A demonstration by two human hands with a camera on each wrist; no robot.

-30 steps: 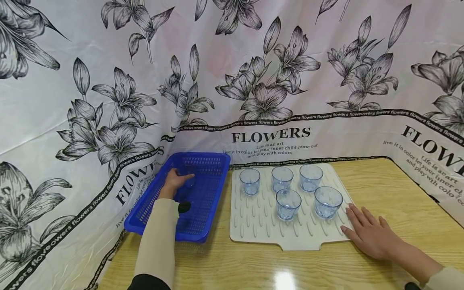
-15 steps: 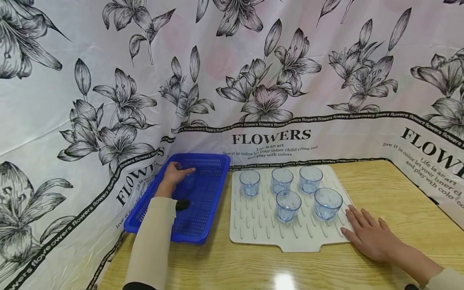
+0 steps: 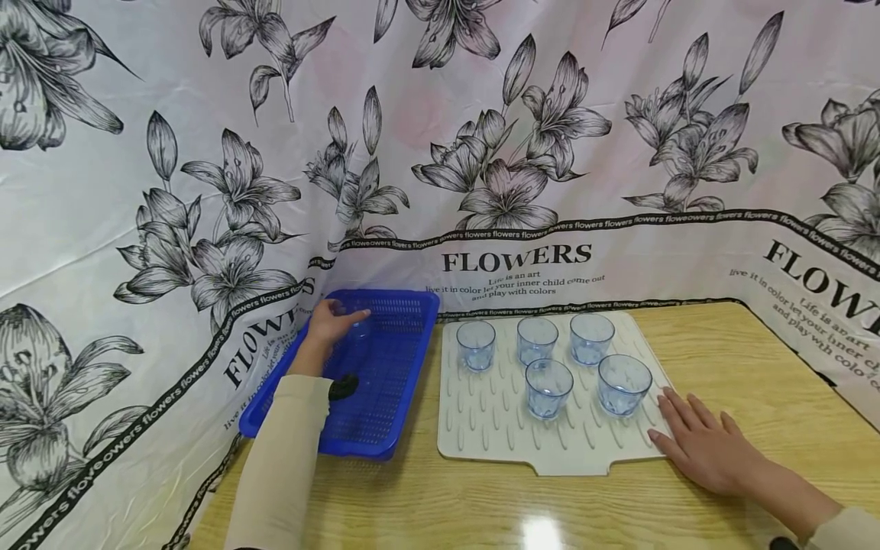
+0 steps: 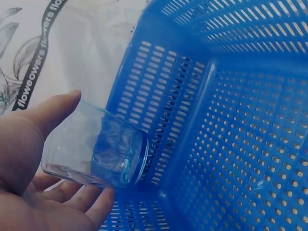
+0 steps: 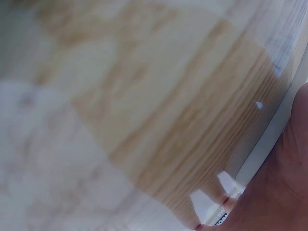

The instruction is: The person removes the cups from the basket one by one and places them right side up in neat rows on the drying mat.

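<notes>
My left hand [image 3: 328, 324] is inside the blue plastic basket [image 3: 411, 397], at its far left. In the left wrist view it grips a clear bluish drinking glass [image 4: 103, 149], the thumb on one side and the fingers on the other. The glass is tilted beside the basket's slotted wall. My right hand [image 3: 711, 452] lies flat on the table with its fingers spread. Its fingertips are at the right edge of a white drying mat [image 3: 484, 439]. Several matching glasses stand upright on that mat, among them a front glass [image 3: 548, 391] and a right-hand glass [image 3: 623, 386].
The wooden table [image 3: 467, 508] runs beneath the basket and mat. A white curtain [image 3: 385, 61] printed with black flowers hangs right behind them and along the left side. The basket stands a short gap left of the mat.
My left hand has shifted a little farther back in the basket with the glass. The right hand and the glasses on the mat have stayed in place.
</notes>
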